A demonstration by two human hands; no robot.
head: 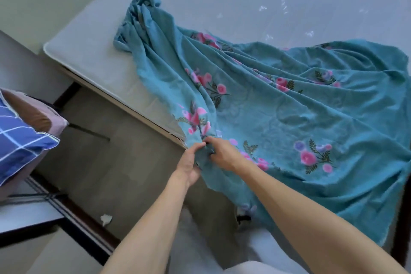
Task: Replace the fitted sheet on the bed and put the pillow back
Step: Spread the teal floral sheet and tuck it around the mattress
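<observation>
At the near edge of the bed (93, 60), I have both hands bunched on the teal flowered sheet (278, 113): left hand (190, 165) and right hand (222, 154) with fingers pinching one gathered fold. It lies rumpled across the bare mattress, part hanging over the side. Left, the blue checked pillow (20, 140) sits apart.

Both bare forearms reach up from the bottom edge of the frame and meet just below its centre. The left hand (190, 163) comes in from the lower left, back of the hand facing up, its fingers curled into a closed grip on a bunched fold of cloth. The right hand (222, 154) comes in from the lower right along a longer diagonal, knuckles up, fingers pinched shut on the same fold. The two hands touch.
</observation>
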